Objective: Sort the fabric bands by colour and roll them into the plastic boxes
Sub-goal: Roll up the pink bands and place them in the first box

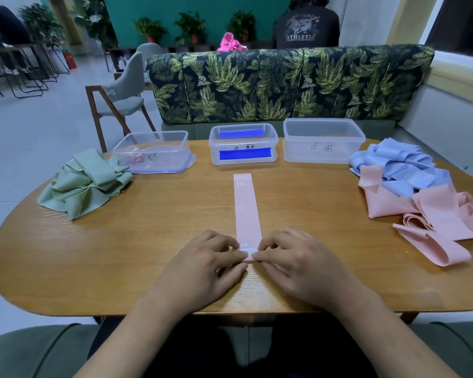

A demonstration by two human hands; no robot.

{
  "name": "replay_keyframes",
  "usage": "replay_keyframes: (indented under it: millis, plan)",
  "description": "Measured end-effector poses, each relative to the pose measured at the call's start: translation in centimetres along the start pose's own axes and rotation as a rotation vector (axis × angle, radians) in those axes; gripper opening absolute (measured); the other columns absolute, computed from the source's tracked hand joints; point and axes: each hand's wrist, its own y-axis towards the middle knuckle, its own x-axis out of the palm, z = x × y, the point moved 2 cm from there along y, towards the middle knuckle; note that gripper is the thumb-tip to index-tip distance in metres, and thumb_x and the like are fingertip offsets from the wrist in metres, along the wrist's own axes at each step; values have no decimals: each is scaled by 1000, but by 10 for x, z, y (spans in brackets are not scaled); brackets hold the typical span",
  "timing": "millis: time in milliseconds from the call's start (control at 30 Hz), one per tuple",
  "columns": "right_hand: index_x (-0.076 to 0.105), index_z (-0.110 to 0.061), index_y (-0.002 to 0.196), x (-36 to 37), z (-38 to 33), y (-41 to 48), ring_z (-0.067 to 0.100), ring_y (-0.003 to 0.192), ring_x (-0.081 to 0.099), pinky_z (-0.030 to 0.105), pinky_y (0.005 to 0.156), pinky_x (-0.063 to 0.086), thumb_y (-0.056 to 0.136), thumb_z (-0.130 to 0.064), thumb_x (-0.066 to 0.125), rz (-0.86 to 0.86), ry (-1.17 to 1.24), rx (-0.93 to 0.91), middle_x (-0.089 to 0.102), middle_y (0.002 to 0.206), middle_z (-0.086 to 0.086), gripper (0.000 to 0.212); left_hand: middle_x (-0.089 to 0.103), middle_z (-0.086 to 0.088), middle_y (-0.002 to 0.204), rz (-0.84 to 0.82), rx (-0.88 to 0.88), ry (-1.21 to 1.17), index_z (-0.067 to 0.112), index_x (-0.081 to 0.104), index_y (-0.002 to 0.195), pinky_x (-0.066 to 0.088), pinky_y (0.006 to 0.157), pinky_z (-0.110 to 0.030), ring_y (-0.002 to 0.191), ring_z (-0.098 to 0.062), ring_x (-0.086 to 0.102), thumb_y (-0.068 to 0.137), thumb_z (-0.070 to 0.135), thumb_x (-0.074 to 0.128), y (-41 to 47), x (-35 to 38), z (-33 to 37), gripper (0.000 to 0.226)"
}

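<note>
Pink band point(245, 208): flat strip, white print, running straight ahead from fingertips. Near end pinched, folded over, by left hand point(210, 264) and right hand point(292, 264), fingers curled. Bare table point(161, 214) either side of fingers; table edge just behind wrists.

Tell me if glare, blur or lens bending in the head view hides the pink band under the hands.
Head view: wide-angle bending bows the table and the sofa back; light soft and even, faint sheen on the wood; the pink band is sharp, its print readable; the left hand and right hand, pinching its near end, cover the fold.
</note>
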Motion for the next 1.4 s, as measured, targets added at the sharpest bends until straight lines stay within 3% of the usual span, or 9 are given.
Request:
replay_keyframes:
  millis: [200, 300, 400, 567, 700, 800, 900, 1167, 1400]
  plan:
    - [78, -39, 117, 1, 2, 1, 12, 100, 60, 36, 85, 47, 101, -28, 61, -25, -6, 25, 67, 107, -21, 25, 66, 20, 127, -6, -32, 86, 42, 76, 123, 34, 93, -13, 113, -7, 55, 106, 57, 50, 1, 0, 2, 35]
    - [75, -40, 122, 2, 2, 1, 11, 104, 56, 38, 87, 47, 102, -31, 58, -54, -23, 71, 65, 111, -23, 28, 66, 17, 131, -8, -36, 81, 40, 73, 128, 48, 97, -27, 116, -10, 55, 106, 55, 51, 2, 2, 0, 35]
    - [73, -41, 125, 1, 2, 1, 9, 111, 53, 40, 92, 47, 103, -34, 55, -73, -35, 117, 63, 117, -24, 30, 65, 16, 128, 18, -70, 63, 32, 71, 132, 52, 96, -35, 117, -11, 57, 104, 51, 56, 2, 0, 1, 36]
    - [71, -42, 128, 1, 1, 3, 7, 119, 49, 39, 98, 45, 104, -38, 48, -111, -49, 162, 59, 123, -27, 33, 64, 18, 120, -4, 49, 28, 31, 71, 124, 49, 97, -32, 115, -9, 57, 107, 39, 58, 3, -3, 5, 23]
    - [65, -38, 138, 0, 2, 3, 6, 125, 47, 39, 103, 44, 107, -34, 42, -140, -27, 194, 56, 131, -26, 39, 63, 20, 120, -11, -25, 2, 33, 70, 129, 49, 98, -33, 118, -7, 54, 106, 40, 57, 4, -1, 1, 27]
    - [64, -37, 134, -1, 2, 1, 8, 122, 50, 39, 100, 46, 102, -20, 47, -113, 0, 178, 57, 130, -24, 40, 61, 22, 122, -31, -65, 1, 36, 68, 133, 49, 100, -33, 122, -6, 52, 106, 43, 53, 4, -1, 0, 32]
    - [64, -41, 130, -3, 1, 1, 6, 120, 49, 38, 100, 45, 98, -19, 44, -149, -6, 176, 57, 126, -27, 44, 60, 22, 124, -37, -88, 11, 36, 67, 136, 49, 100, -34, 124, -6, 52, 106, 45, 51, 4, -2, 0, 35]
    - [60, -40, 140, -1, 4, 3, 2, 125, 44, 37, 108, 41, 97, -27, 35, -197, -13, 246, 55, 135, -29, 51, 51, 20, 148, -81, -103, 51, 34, 52, 153, 42, 114, -36, 141, -6, 40, 105, 51, 47, 6, 2, -3, 52]
    - [56, -41, 146, -1, 5, 4, -1, 128, 39, 34, 111, 38, 99, -32, 29, -218, -3, 273, 53, 138, -31, 55, 57, 23, 134, -53, 20, -17, 34, 59, 140, 43, 107, -29, 128, -4, 48, 109, 28, 55, 6, -3, 2, 32]
